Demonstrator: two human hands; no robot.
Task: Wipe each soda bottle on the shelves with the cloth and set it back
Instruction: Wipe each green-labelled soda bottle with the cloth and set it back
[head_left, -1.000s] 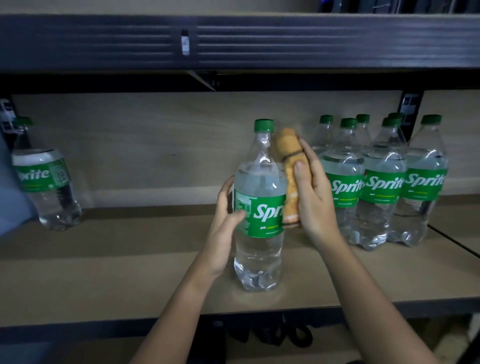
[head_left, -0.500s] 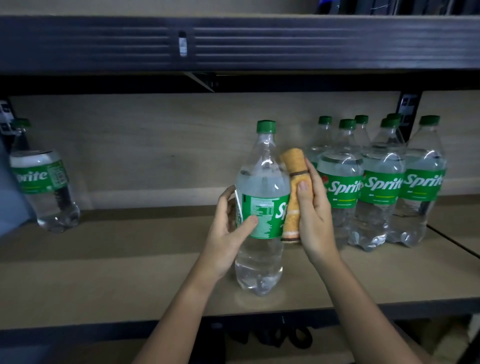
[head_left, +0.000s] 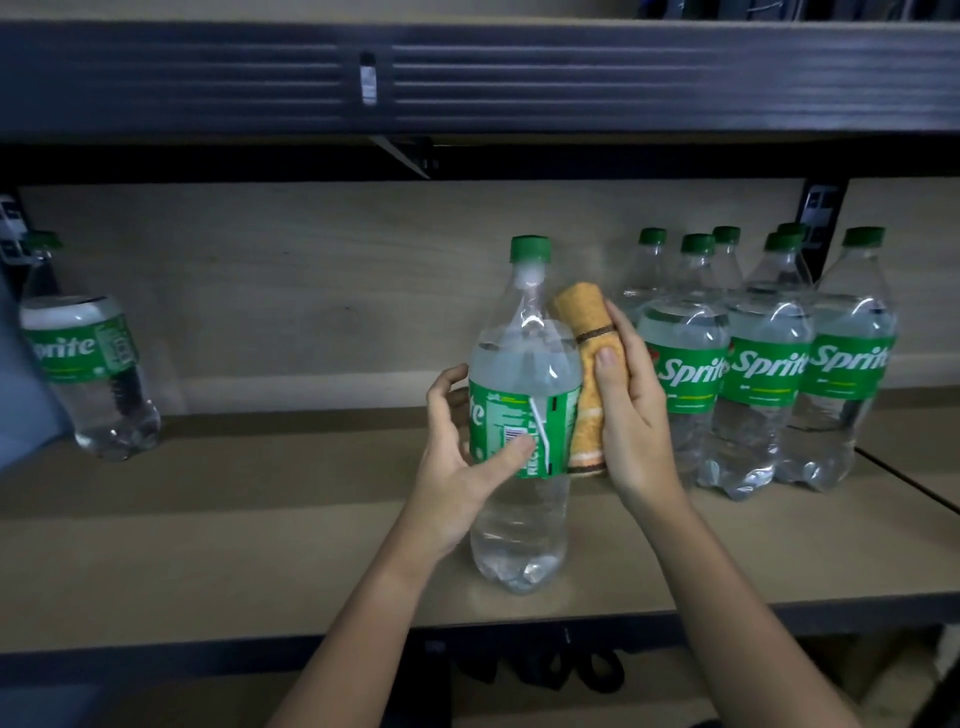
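- One soda bottle (head_left: 522, 415) is held upright at the shelf (head_left: 260, 545) front, its base at or just above the board; the left hand (head_left: 457, 462) is curled round its label, thumb across the front, fingers behind.
- Clear liquid, a green cap and a green label turned to its printed seam are seen.
- A folded orange cloth (head_left: 587, 384) is pressed against the bottle's right side by the right hand (head_left: 631, 415), fingers closed together round it.
- Both forearms are raised from below.
- Several bottles (head_left: 763, 364) are grouped at right, one lone bottle (head_left: 88, 358) far left.

"Sprite" stands on the green labels of the bottles at right (head_left: 763, 374) and the lone left bottle (head_left: 78, 353).
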